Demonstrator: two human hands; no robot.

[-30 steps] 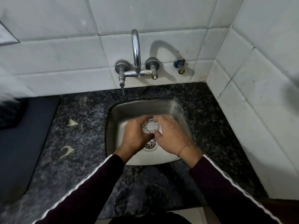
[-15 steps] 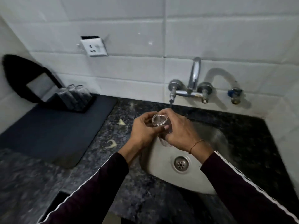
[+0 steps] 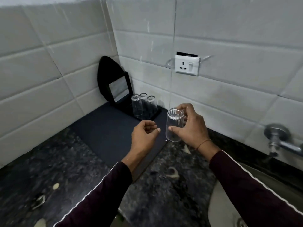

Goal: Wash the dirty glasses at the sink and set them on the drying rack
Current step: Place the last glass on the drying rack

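Note:
My right hand [image 3: 191, 128] grips a clear glass [image 3: 174, 126] upside down, base up, above the right edge of a dark drying mat [image 3: 114, 133]. My left hand [image 3: 144, 136] hovers just left of the glass with fingers loosely curled, holding nothing. Three clear glasses [image 3: 143, 106] stand upside down together on a small black tray [image 3: 154, 116] in the back corner of the mat. The steel sink [image 3: 226, 203] shows at the lower right.
A black stand with a small mirror [image 3: 117, 89] leans in the wall corner behind the glasses. A white wall socket [image 3: 187, 65] is above. The tap valve [image 3: 277, 138] juts from the wall at right. The speckled dark counter [image 3: 49, 174] carries pale smears.
The view has swung left from the sink to the drying mat. The glass has been carried left out of the sink. My left hand has let go of it; the right hand alone holds it.

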